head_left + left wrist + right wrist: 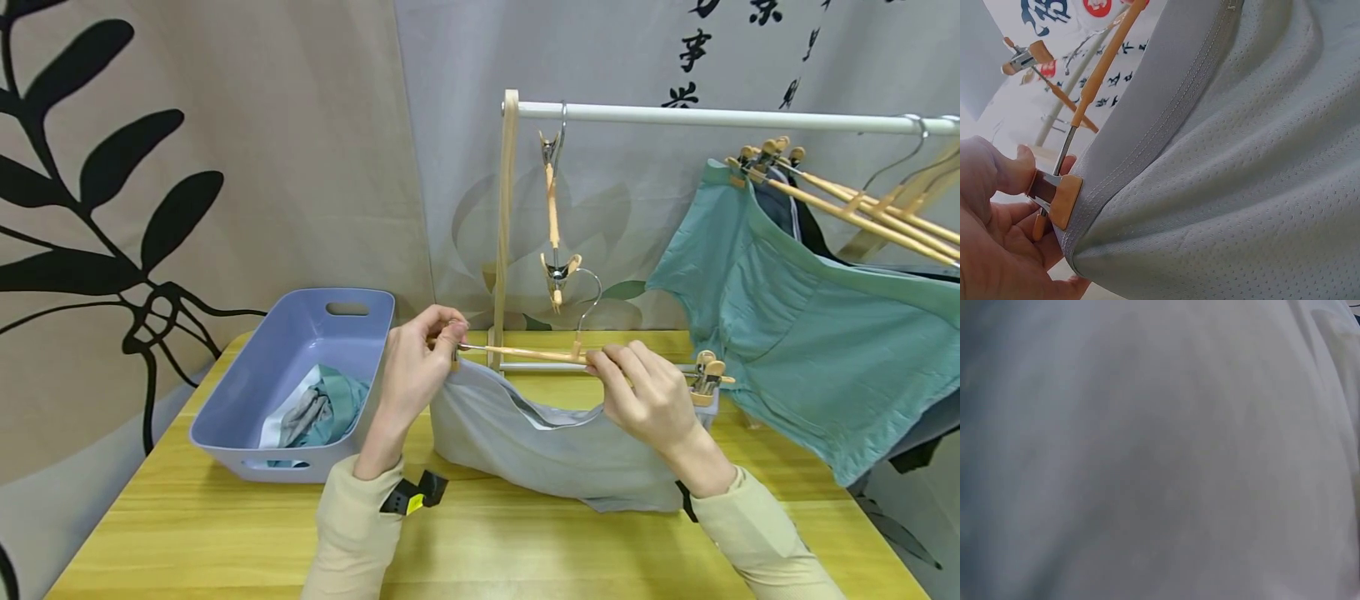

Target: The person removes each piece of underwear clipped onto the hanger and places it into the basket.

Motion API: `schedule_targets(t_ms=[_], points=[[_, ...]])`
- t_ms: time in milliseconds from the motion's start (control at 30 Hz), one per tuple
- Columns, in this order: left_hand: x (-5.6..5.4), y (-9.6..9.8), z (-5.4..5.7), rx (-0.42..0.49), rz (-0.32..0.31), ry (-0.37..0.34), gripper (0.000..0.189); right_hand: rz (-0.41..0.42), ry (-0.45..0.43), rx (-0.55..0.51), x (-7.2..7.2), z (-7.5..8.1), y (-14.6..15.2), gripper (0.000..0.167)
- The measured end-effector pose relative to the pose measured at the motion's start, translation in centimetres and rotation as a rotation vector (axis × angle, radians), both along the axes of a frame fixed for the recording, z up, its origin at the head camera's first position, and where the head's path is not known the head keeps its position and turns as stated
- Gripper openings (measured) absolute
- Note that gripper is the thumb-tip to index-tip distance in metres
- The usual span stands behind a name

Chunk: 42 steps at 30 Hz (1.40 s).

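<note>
A grey garment with a stitched waistband (1141, 119) hangs from a wooden clip hanger (540, 355) low over the table. At the hanger's left end my left hand (422, 354) pinches the clip (1067, 201), whose wooden jaw sits over the waistband's corner. The right hand (648, 404) grips the hanger's bar just right of the hook's base, fingers curled over it. Beyond that hand, the right clip (707, 379) is on the garment's other corner. Between the clips the waistband sags. Grey cloth (1166, 456) fills the right wrist view, hiding that hand there.
Left on the wooden table (225, 533) stands a blue-purple basin (300, 325) holding crumpled teal, grey and white cloth (322, 412). Behind, a rack with a white rail (675, 115) carries a bare clip hanger (552, 208) and, at right, teal shorts (817, 325) among darker garments.
</note>
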<state>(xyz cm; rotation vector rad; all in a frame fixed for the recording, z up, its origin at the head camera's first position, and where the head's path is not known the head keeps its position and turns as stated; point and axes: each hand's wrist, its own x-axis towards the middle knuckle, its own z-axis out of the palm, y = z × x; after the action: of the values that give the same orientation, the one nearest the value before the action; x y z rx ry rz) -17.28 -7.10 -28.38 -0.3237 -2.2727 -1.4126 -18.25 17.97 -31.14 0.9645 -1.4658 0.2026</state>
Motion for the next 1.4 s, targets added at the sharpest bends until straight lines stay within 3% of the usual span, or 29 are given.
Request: schedule_targets(t_ms=[333, 633, 833, 967, 1033, 1133, 1233, 1333, 1400], points=[[0.1, -0.1, 0.0, 0.024, -0.011, -0.015, 0.01, 0.002, 0.006, 0.006, 0.0, -0.1, 0.0, 0.021], [0.2, -0.1, 0.0, 0.012, 0.0, 0.022, 0.009, 0.01, 0.007, 0.008, 0.0, -0.1, -0.1, 0.022], [0.2, -0.2, -0.1, 0.005, -0.015, -0.011, 0.01, 0.011, 0.012, 0.014, 0.0, 0.0, -0.2, 0.023], [0.3, -0.3, -0.2, -0.049, -0.03, -0.068, 0.015, 0.011, -0.001, 0.032, -0.1, -0.1, -0.1, 0.023], [0.2, -0.3, -0.4, -0.118, -0.007, -0.068, 0.018, 0.009, -0.015, 0.048, -0.2, -0.2, 0.1, 0.023], [0.2, 0.3, -1.0, -0.265, 0.096, 0.083, 0.022, 0.0, -0.035, 0.082, -0.3, -0.5, 0.3, 0.021], [0.0, 1.2, -1.8, -0.41, 0.226, 0.398, 0.02, -0.007, -0.051, 0.112, -0.4, -0.7, 0.4, 0.02], [-0.3, 2.1, -2.4, -0.529, 0.231, 0.702, 0.02, -0.01, -0.061, 0.128, -0.5, -0.8, 0.3, 0.019], [-0.3, 2.7, -2.7, -0.612, 0.172, 0.811, 0.019, -0.015, -0.07, 0.134, -0.5, -0.9, 0.3, 0.019]])
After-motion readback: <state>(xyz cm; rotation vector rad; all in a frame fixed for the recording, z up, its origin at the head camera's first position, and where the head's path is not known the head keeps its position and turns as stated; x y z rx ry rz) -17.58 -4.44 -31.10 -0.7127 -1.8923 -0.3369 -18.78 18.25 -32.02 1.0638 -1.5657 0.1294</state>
